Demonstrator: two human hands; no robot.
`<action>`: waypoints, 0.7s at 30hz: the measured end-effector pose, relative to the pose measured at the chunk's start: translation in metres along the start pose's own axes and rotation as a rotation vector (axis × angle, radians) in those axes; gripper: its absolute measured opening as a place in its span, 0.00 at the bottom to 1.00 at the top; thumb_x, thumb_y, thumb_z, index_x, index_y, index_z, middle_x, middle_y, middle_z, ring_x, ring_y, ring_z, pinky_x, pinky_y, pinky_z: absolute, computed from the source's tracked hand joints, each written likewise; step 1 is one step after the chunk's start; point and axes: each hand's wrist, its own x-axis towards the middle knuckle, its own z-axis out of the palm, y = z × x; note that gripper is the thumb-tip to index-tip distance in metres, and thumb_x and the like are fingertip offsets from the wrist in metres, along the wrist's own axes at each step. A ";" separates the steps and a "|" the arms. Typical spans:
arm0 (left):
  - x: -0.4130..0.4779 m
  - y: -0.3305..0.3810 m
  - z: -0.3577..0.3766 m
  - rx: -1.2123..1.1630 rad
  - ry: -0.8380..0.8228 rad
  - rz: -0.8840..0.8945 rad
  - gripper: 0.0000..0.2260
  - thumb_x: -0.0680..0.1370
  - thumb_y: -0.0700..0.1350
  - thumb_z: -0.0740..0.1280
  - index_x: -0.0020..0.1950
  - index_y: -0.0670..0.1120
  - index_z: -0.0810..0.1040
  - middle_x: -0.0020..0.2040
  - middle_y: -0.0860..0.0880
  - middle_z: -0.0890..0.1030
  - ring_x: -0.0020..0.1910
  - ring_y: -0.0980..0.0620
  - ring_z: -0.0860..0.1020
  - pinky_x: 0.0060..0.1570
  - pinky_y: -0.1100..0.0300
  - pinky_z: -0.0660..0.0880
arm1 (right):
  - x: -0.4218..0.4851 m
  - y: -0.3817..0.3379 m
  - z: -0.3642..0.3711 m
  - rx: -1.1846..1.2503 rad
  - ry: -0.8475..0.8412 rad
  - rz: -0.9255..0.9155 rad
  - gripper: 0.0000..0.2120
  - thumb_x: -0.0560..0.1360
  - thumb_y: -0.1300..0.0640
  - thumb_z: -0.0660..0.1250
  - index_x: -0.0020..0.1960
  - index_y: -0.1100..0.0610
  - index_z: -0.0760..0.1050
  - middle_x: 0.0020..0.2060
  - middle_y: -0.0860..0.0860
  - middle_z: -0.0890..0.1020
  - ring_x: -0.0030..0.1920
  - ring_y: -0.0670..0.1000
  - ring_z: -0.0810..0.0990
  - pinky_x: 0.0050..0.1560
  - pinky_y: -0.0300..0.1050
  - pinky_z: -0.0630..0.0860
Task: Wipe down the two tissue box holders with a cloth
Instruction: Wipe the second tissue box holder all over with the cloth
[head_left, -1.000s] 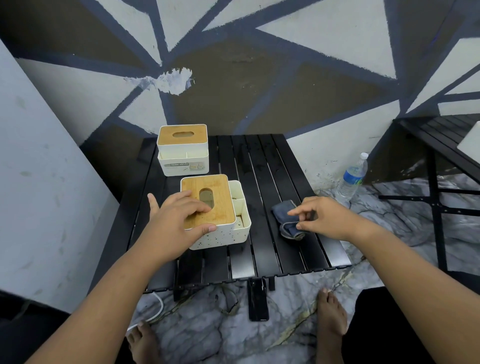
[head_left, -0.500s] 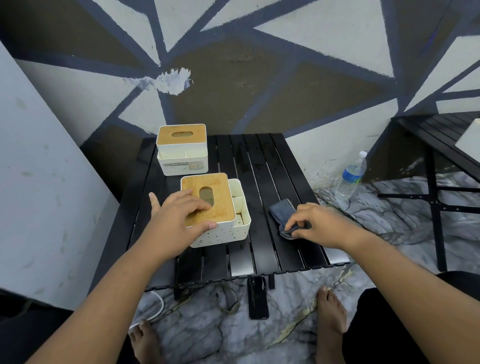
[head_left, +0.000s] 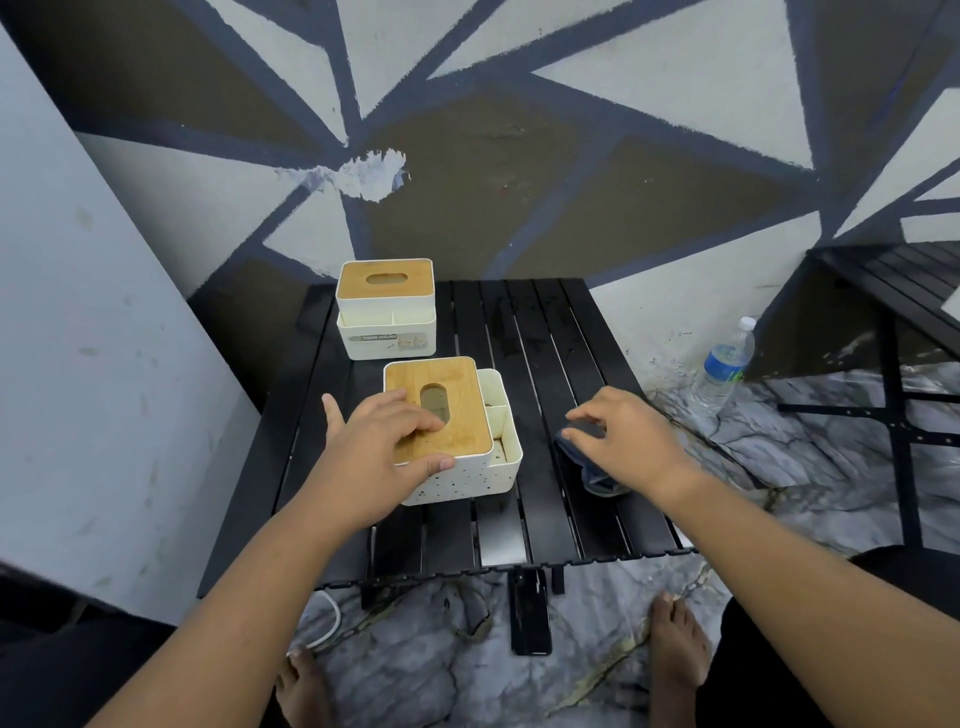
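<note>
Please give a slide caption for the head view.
Left hand holds the near tissue holder; right hand open over the cloth.

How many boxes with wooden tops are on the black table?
2. The near tissue box holder sits mid-table, held by the left hand. The far tissue box holder stands at the back left corner. Nothing on the table looks big enough to hide another.

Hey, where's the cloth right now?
Head view: the crumpled dark blue cloth lies on the right of the black slatted table, just right of the nearer white plastic tissue box holder, partly under the right hand.
</note>
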 end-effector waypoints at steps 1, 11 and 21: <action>0.000 0.000 0.000 0.004 -0.001 0.002 0.21 0.75 0.70 0.71 0.65 0.64 0.81 0.65 0.71 0.77 0.83 0.60 0.60 0.79 0.30 0.29 | 0.001 -0.001 0.007 -0.041 -0.016 0.020 0.15 0.77 0.43 0.77 0.60 0.48 0.87 0.48 0.42 0.79 0.54 0.47 0.80 0.54 0.43 0.76; 0.000 0.000 0.000 0.005 -0.005 0.008 0.21 0.76 0.69 0.71 0.66 0.63 0.81 0.67 0.69 0.77 0.83 0.60 0.59 0.79 0.31 0.28 | -0.002 0.001 0.034 -0.180 -0.010 0.017 0.16 0.80 0.51 0.75 0.65 0.54 0.86 0.53 0.50 0.83 0.59 0.55 0.81 0.59 0.48 0.79; -0.003 0.004 0.001 0.008 -0.015 0.011 0.21 0.76 0.69 0.71 0.67 0.63 0.81 0.67 0.69 0.77 0.83 0.62 0.58 0.79 0.31 0.28 | -0.003 0.001 0.023 0.285 0.026 0.134 0.06 0.79 0.61 0.76 0.54 0.52 0.89 0.47 0.44 0.85 0.49 0.45 0.85 0.49 0.30 0.77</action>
